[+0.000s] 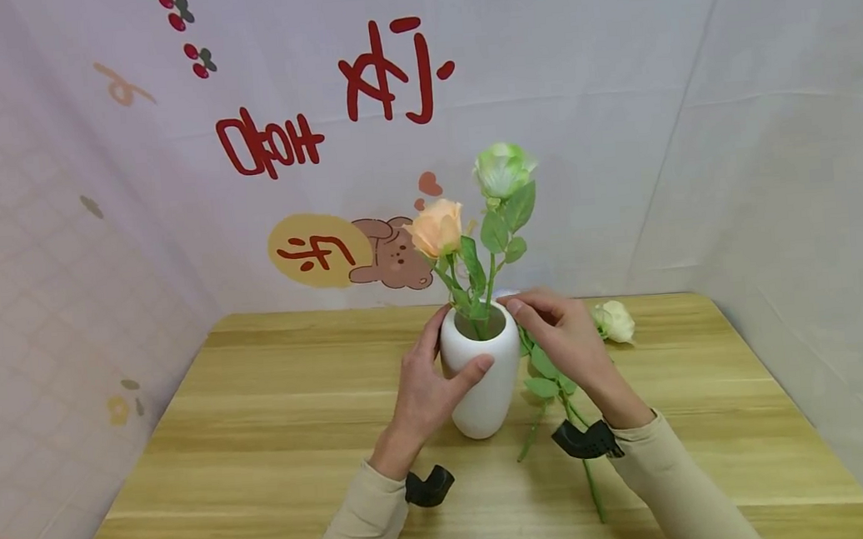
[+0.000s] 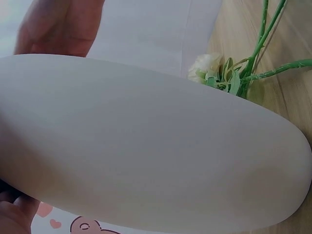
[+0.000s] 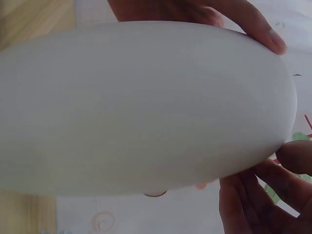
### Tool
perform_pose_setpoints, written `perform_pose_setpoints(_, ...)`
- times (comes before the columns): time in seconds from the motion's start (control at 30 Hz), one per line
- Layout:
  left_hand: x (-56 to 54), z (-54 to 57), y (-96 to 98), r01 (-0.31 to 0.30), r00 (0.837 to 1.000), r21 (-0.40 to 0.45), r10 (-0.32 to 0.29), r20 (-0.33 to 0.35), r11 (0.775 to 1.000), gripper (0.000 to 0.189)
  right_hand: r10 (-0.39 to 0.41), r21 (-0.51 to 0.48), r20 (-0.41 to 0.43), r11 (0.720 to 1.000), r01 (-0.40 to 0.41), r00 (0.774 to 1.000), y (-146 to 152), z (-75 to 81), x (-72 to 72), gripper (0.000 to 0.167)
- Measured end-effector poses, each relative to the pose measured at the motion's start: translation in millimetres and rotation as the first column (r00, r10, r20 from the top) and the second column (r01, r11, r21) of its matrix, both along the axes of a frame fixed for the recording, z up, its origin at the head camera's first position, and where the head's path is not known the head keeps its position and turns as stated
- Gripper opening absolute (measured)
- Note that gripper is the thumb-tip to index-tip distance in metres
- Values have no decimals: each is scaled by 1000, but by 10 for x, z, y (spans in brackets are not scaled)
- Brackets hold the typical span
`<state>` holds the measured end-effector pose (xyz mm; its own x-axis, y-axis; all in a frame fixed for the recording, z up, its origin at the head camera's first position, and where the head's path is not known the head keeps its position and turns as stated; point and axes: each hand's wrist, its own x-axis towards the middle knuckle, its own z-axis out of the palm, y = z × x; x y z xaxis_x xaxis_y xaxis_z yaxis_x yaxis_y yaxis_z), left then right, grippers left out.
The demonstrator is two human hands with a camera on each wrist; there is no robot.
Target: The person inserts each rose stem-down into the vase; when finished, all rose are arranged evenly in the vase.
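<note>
A white vase (image 1: 485,391) stands upright on the wooden table, with a peach rose (image 1: 438,229) and a pale green rose (image 1: 503,170) in its mouth. My left hand (image 1: 426,385) grips its left side, the thumb across the front. On the right, by the rim, my right hand (image 1: 560,336) holds the vase with bent fingers; the head view hides their tips partly behind it. The right wrist view shows those fingers (image 3: 253,195) against the vase wall. A white rose (image 1: 615,322) lies on the table, beyond my right wrist.
Green stems and leaves (image 1: 545,387) lie on the table (image 1: 284,413) under my right forearm. A white cloth backdrop (image 1: 575,59) with red characters and a printed bear (image 1: 396,255) rises behind the table. Black straps (image 1: 429,487) circle both wrists.
</note>
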<state>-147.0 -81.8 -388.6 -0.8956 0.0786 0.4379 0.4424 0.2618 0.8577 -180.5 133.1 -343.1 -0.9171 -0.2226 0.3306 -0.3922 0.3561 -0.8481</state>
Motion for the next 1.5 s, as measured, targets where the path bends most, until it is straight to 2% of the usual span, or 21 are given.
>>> perform_pose_setpoints(0.13,-4,-7,12,-4,1000,-7,4,7,1000,95,3,-21,57,1000,-2,998,138,-94,0,33)
perform_pose_setpoints(0.23,-14,7,24,-11,1000,-12,11,7,1000,98,-5,-12,60,1000,6,998,259,-161,-19,34)
perform_pose_setpoints(0.43,-26,4,34,-23,1000,-17,23,19,1000,104,-34,84,59,996,29,998,509,-338,-31,32)
perform_pose_setpoints(0.8,-82,8,58,-43,999,-12,43,8,999,108,-44,239,156,971,5,987,971,-680,-18,35)
perform_pose_setpoints(0.9,-81,14,59,-46,999,-14,46,6,999,108,-27,240,160,971,-12,987,1068,-767,4,33)
perform_pose_setpoints(1.0,-84,10,56,-48,999,-16,48,7,999,108,7,199,199,979,-47,980,1111,-850,47,32)
perform_pose_setpoints(1.1,-87,3,58,-51,999,-22,51,12,998,107,48,150,269,984,-91,962,1093,-955,110,33)
perform_pose_setpoints(1.2,-78,8,53,-45,999,-23,45,15,999,103,87,95,350,987,-128,933,1026,-1067,193,37)
perform_pose_setpoints(1.33,-78,3,55,-40,999,-23,40,21,999,102,157,-21,471,986,-166,868,927,-1192,276,44)
perform_pose_setpoints(1.5,-88,-2,63,-37,999,-10,37,18,999,102,230,-180,567,972,-153,791,821,-1280,302,52)
